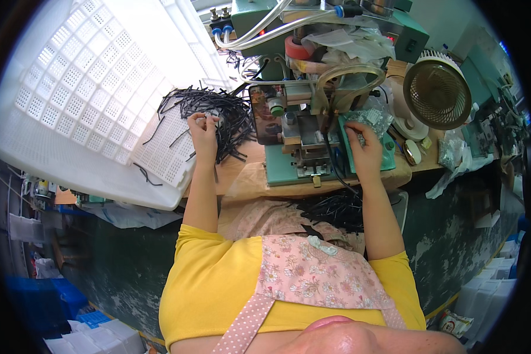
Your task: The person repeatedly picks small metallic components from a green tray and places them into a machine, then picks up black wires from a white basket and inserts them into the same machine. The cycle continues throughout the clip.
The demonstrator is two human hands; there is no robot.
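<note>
Over a heap of thin black strips [218, 109], my left hand [203, 134] has its fingers curled together; whatever lies between the fingertips is too small to make out. My right hand [366, 152] is at the right side of the green press machine [283, 165], thumb and fingers bent toward each other beside a clear plastic bag of small parts [374, 118]. Any small part in those fingers cannot be made out. Between my hands sits the press's metal fixture [310, 135], with a dark panel [265, 115] on its left.
A large white perforated crate [82, 76] leans at the left, a few strips lying on its side. More black strips [330, 211] rest in a container at my lap. To the right stand a round fan [436, 91] and another clear bag [450, 150]. Air hoses [277, 35] cross above the press.
</note>
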